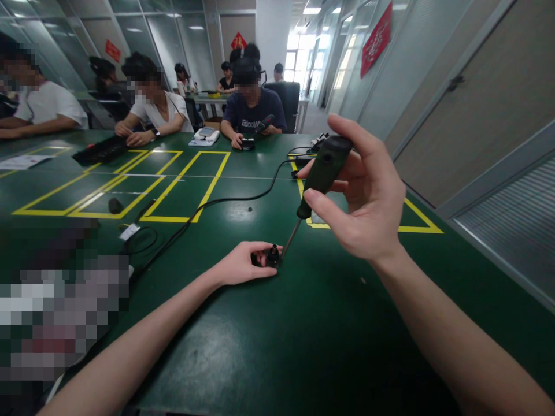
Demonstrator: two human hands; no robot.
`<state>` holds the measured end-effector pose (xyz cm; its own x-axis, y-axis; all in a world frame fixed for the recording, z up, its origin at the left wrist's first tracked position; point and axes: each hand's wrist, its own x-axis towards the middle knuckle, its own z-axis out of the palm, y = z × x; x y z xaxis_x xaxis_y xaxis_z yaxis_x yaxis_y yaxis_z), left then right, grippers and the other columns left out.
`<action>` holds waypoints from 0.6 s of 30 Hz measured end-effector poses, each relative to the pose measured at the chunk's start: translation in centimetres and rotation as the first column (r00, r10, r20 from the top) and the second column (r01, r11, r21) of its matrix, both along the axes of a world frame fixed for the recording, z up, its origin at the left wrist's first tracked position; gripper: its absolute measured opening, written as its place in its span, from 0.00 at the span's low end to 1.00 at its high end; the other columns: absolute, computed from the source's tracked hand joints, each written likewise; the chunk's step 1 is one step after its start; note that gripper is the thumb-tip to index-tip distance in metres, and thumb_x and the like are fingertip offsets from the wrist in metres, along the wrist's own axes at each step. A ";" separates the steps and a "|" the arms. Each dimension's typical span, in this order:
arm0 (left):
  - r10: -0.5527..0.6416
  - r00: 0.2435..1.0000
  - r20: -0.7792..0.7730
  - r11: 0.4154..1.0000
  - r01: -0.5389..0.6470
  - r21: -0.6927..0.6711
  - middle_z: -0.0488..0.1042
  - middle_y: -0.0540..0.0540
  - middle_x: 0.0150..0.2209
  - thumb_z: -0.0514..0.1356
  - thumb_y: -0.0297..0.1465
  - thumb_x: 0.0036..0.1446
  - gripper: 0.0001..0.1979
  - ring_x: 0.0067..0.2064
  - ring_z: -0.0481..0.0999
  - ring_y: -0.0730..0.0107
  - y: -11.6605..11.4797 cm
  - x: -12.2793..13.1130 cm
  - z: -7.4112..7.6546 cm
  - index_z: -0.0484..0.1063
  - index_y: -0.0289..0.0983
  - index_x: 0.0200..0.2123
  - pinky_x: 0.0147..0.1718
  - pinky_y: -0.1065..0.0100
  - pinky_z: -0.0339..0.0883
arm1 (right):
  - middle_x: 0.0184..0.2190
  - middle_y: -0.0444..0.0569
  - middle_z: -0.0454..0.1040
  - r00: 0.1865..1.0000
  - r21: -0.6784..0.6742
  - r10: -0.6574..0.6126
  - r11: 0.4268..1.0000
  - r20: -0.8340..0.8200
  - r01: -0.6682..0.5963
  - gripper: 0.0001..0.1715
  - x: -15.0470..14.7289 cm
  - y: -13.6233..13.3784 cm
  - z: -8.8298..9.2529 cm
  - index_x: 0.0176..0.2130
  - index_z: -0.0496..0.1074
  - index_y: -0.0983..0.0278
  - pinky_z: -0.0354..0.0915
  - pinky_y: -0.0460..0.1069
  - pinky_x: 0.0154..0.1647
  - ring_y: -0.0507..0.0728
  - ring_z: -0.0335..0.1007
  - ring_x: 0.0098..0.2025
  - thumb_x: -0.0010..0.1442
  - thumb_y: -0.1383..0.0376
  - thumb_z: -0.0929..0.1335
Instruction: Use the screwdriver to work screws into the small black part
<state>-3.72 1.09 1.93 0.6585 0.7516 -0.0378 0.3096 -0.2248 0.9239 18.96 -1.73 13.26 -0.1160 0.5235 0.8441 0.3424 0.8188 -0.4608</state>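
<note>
A screwdriver (326,167) with a dark green and black handle is in my right hand (368,196), its thumb and fingers closed around the handle. The thin metal shaft slants down to the left, and its tip is beside a small black round part (273,257). Whether the tip touches that part I cannot tell. My left hand (243,263) rests low over the table, thumb and fingers pinching the black part from the left. A narrow neck with a brassy opening points up from the part.
The green table (329,323) carries yellow tape rectangles (212,188). A black cable (234,199) runs across it, left of my hands. A small dark object (115,205) and a white tag (129,232) lie at the left. Across the table, several people (254,107) sit working.
</note>
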 end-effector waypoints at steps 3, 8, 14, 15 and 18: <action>-0.018 1.000 -0.006 1.000 0.018 -0.007 0.76 0.52 0.30 0.70 0.36 0.56 0.19 0.31 0.69 0.71 0.3 -0.3 0.0 0.84 0.36 0.50 0.35 0.68 0.65 | 0.58 0.48 0.79 0.999 -0.006 0.025 1.000 -0.027 -0.025 0.41 -0.1 -0.2 0.0 0.70 0.67 0.44 0.83 0.54 0.42 0.61 0.84 0.51 0.64 0.66 0.75; 0.083 0.996 0.008 0.997 -0.083 0.004 0.72 0.54 0.27 0.74 0.37 0.51 0.18 0.30 0.69 0.72 0.1 0.2 -0.6 0.81 0.34 0.43 0.35 0.68 0.66 | 0.59 0.48 0.80 0.998 0.019 0.039 0.999 -0.040 -0.038 0.41 -0.2 -0.3 0.1 0.69 0.68 0.46 0.82 0.53 0.40 0.61 0.84 0.50 0.61 0.66 0.76; 0.138 0.990 0.005 0.986 -0.138 0.092 0.74 0.53 0.29 0.77 0.38 0.50 0.18 0.31 0.70 0.71 -0.5 0.6 -0.7 0.79 0.35 0.40 0.35 0.68 0.67 | 0.58 0.46 0.81 0.997 0.027 0.054 0.998 -0.053 -0.053 0.42 -0.3 -0.3 0.1 0.68 0.70 0.45 0.81 0.53 0.38 0.62 0.84 0.48 0.60 0.67 0.76; 0.136 0.991 0.006 0.986 -0.136 0.100 0.74 0.53 0.29 0.77 0.38 0.50 0.18 0.31 0.70 0.71 -0.5 0.6 -0.6 0.79 0.36 0.40 0.35 0.68 0.67 | 0.58 0.46 0.81 0.997 0.019 0.054 0.998 -0.054 -0.053 0.42 -0.3 -0.3 0.2 0.68 0.70 0.45 0.81 0.53 0.37 0.62 0.84 0.48 0.60 0.67 0.76; 0.128 0.992 0.005 0.985 -0.128 0.114 0.74 0.53 0.30 0.77 0.38 0.50 0.18 0.31 0.71 0.71 -0.4 0.6 -0.6 0.79 0.35 0.40 0.35 0.68 0.68 | 0.59 0.46 0.81 0.996 0.005 0.061 0.998 -0.061 -0.061 0.41 -0.3 -0.5 0.2 0.68 0.71 0.43 0.80 0.53 0.36 0.63 0.84 0.48 0.60 0.66 0.76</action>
<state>-3.14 0.67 1.29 0.5564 0.8293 0.0515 0.3451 -0.2870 0.8936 18.63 -2.22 13.45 -0.0956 0.5142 0.8523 0.2627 0.8390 -0.4766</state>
